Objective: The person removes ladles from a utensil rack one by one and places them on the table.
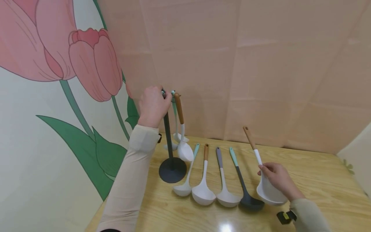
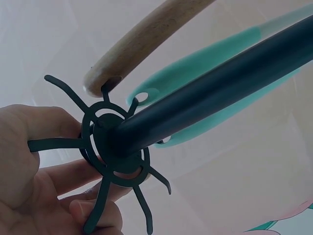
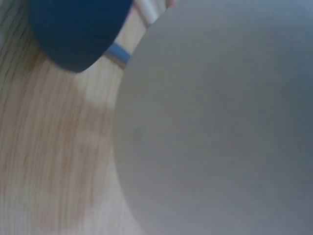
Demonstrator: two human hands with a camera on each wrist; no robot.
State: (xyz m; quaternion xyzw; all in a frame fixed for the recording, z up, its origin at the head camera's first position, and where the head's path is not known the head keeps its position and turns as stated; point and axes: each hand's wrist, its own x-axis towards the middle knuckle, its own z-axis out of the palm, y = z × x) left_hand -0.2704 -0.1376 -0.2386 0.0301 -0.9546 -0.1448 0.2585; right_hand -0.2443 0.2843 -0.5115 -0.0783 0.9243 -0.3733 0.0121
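At lower right, the right grip [image 1: 276, 180] pinches a brown-handled white ladle [image 1: 267, 194], handle slanting up and left. Well left of it, the left grip [image 1: 153, 104] holds the black hook stand [image 1: 168, 138] at its top.

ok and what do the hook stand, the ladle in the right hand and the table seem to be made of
Hook stand: likely metal, matte dark coating, judging by thin, evenly dark hooks.
Ladle in the right hand: smooth white bowl, maybe plastic or silicone; warm brown handle suggests wood, perhaps imitation.
Table: wood or wood-look laminate; grain shows, and glare suggests gloss.
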